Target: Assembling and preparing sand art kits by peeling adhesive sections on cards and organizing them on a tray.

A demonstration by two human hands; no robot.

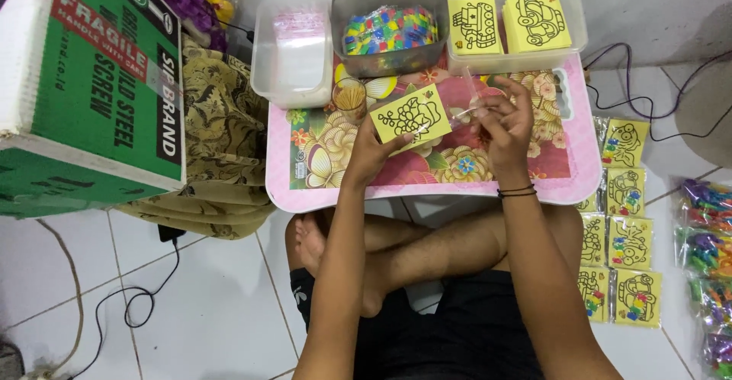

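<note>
My left hand (371, 151) holds a yellow card with a black line drawing (411, 117) above the pink flowered lap table (427, 189). My right hand (503, 121) is beside the card's right edge, its fingers pinched on a thin clear plastic sleeve (470, 94). Both hands hover over the middle of the table. My crossed legs lie below the table.
At the table's far edge stand a clear empty tub (290, 60), a grey tub of coloured pieces (390, 25) and a tub with yellow cards (507, 22). Packed yellow cards (621, 227) and coloured packets (705, 250) lie on the floor at right. A green cardboard box (91, 83) stands left.
</note>
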